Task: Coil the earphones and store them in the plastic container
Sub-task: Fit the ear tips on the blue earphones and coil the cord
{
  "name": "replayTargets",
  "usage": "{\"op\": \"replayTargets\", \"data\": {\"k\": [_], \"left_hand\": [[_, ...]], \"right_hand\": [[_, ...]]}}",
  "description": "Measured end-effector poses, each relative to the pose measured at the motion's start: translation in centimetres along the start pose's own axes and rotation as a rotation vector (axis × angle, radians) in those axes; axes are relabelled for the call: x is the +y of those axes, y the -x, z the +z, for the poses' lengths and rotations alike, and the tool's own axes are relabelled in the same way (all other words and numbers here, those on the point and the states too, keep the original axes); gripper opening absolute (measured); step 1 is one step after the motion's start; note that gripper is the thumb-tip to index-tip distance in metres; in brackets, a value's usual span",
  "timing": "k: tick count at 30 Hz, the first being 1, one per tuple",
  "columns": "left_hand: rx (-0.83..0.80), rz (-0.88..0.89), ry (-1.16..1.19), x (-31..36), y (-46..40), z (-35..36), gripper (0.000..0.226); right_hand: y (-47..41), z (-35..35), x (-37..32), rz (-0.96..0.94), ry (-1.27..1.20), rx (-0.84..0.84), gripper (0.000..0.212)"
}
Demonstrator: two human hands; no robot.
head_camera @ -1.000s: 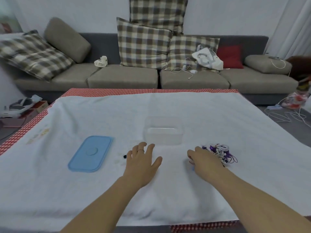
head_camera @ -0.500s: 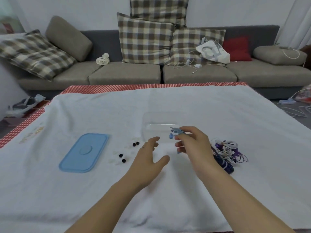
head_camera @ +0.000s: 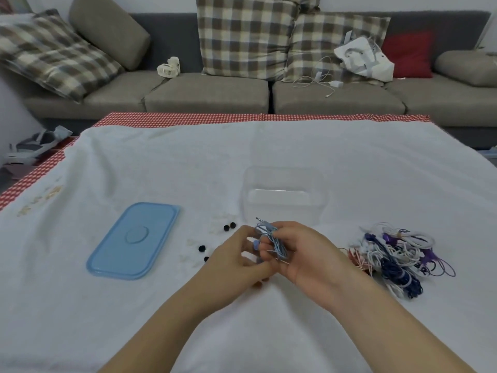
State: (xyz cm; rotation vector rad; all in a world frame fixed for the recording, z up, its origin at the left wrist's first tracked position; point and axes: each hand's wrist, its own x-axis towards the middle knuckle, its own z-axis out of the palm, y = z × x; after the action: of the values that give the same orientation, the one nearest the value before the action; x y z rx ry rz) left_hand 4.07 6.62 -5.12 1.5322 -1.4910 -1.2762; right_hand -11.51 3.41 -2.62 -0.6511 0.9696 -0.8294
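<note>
Coiling step: right hand (head_camera: pixel 304 254) grips bundled light-blue earphone cord (head_camera: pixel 271 239), left hand (head_camera: pixel 236 254) pinching an earbud; next, tidy loops, drop into clear plastic container (head_camera: pixel 282 195).

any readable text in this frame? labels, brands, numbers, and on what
None can be read.
Blue lid: only a plain embossed circle, no lettering.
Clear plastic container: no label visible.
White bag on the sofa: a grey printed graphic, too blurred to tell whether it has words.
Light blue earphones held in both hands: no marking legible.
</note>
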Motion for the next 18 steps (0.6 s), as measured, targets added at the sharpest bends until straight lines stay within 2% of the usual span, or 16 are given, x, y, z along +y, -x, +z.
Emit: {"op": "replayTargets", "data": {"k": [2, 5, 10, 13, 15, 18], "left_hand": [[0.012, -0.015, 0.01, 0.0, -0.1, -0.2, 0.02], [-0.002, -0.023, 0.002, -0.2, -0.2, -0.4, 0.015], [0.032, -0.024, -0.078, -0.4, -0.8, -0.6, 0.022], [0.068, -0.012, -0.202, -0.5, -1.2, -0.9, 0.021], [0.069, -0.003, -0.209, -0.5, -1.4, -0.9, 0.021], [0.065, -0.001, -0.181, 0.1, -1.6, -0.5, 0.021]], "right_hand": [[-0.2, -0.2, -0.2, 0.027, -0.003, 0.003, 0.02], [-0.2, -0.6, -0.6, 0.042, 0.087, -0.015, 0.021], [-0.1, -2.2, -0.2, 0.024, 0.434, 0.164, 0.021], [0.3, -2.9, 0.0, -0.109, 0.857, 0.253, 0.027], [0.6, -2.5, 0.0, -0.296, 1.045, 0.228, 0.041], [0.7, -1.5, 0.2, -0.378, 1.063, 0.046, 0.059]]}}
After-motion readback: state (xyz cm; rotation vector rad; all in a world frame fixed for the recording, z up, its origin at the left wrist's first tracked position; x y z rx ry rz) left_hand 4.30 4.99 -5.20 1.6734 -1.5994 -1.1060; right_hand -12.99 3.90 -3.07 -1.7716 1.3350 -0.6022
